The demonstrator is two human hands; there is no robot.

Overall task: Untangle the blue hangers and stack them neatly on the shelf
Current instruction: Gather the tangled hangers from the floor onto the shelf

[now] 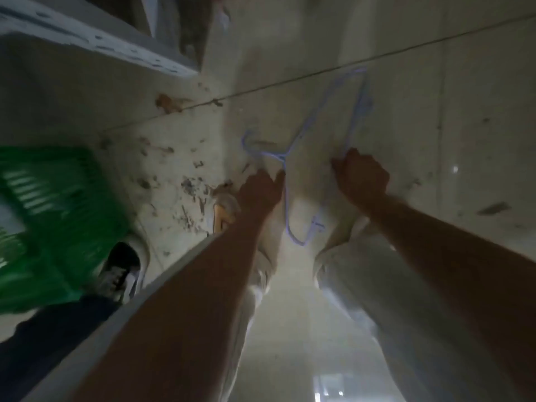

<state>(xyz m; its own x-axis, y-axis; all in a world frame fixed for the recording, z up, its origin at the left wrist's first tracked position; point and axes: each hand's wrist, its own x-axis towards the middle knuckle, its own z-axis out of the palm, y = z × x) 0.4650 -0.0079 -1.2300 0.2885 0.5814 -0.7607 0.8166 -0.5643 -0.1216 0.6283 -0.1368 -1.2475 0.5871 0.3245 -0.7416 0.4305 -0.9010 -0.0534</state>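
Observation:
A thin pale blue hanger (352, 111) hangs in the air over the tiled floor, held between both hands. My left hand (259, 190) grips it near the neck, just below the hook (249, 140) that curls to the left. My right hand (362, 175) is closed on the bar that rises to the far corner. A lower loop of blue wire (301, 230) sags between my wrists; I cannot tell whether it belongs to a second hanger. The picture is blurred and dim.
A green slatted plastic basket (49, 216) stands on the floor at the left. Beside it is another person's dark shoe (121, 268) and dark trouser leg. A pale shelf edge (95, 39) crosses the top left. Scraps of dirt litter the floor (435, 111).

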